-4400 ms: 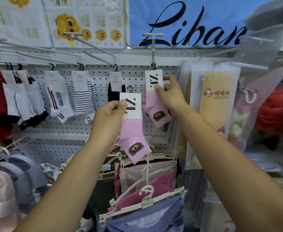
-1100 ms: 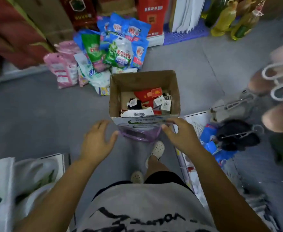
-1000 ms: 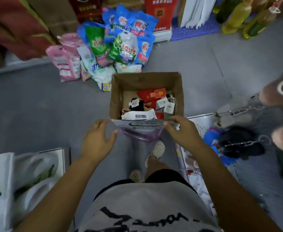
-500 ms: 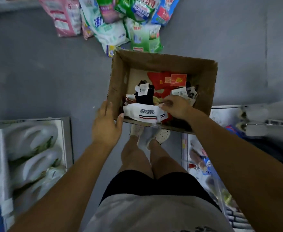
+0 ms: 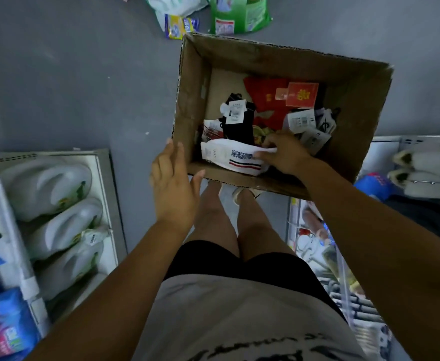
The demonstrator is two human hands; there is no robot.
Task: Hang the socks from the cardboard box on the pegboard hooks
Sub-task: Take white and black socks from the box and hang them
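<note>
Grey shop floor [image 5: 70,87] carrying an open brown cardboard box [image 5: 187,100] of tagged socks [image 5: 239,123]. Right hand [image 5: 285,152], inside the box, pinches a white sock with red and blue stripes [image 5: 229,155] lying along the near wall. Left hand [image 5: 173,186], fingers straight and spread, at the box's near left corner.

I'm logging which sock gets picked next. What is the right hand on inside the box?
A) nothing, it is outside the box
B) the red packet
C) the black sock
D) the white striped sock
D: the right hand pinches the white striped sock at the near wall of the box, while the black sock lies untouched beyond it.
</note>
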